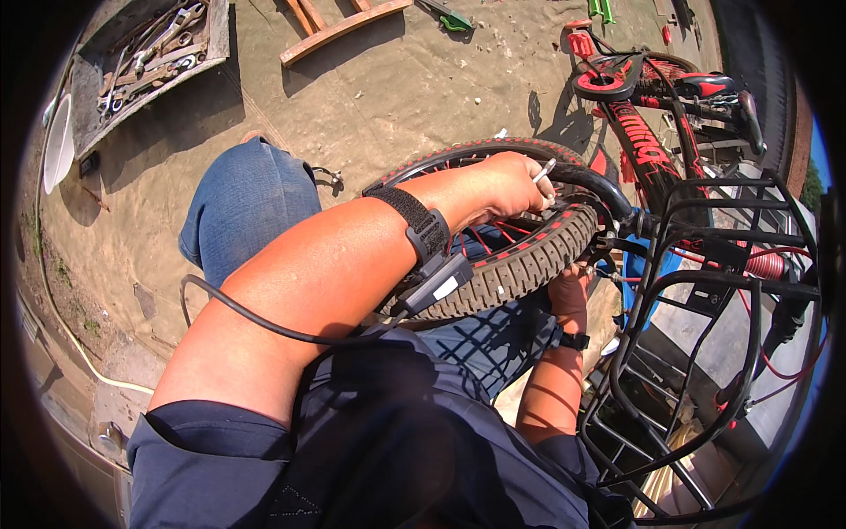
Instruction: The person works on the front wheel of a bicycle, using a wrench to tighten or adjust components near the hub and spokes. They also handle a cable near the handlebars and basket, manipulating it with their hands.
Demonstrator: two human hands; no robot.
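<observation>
A bicycle wheel [538, 264] with a knobby black tyre, red spokes and red rim marks stands before me, in the black fork [604, 187]. Over its hub side, my left hand [511, 183] is closed round a slim silver metal tool [545, 170], whose working end is hidden. Below the fork, my right hand [568, 293] is at the tyre's near edge, beside small metal brake parts [604, 247]. Its fingertips are bent together there, and what they grip is hidden. The black and red bicycle frame [648, 145] extends away to the right.
A black wire rack [670, 291] rises close on my right. At the far left lies a wooden tray [88, 110] of wrenches. A wooden frame piece [348, 31] lies at the back, and a white dish [59, 145] stands left. My bent knee [251, 198] is beside the wheel.
</observation>
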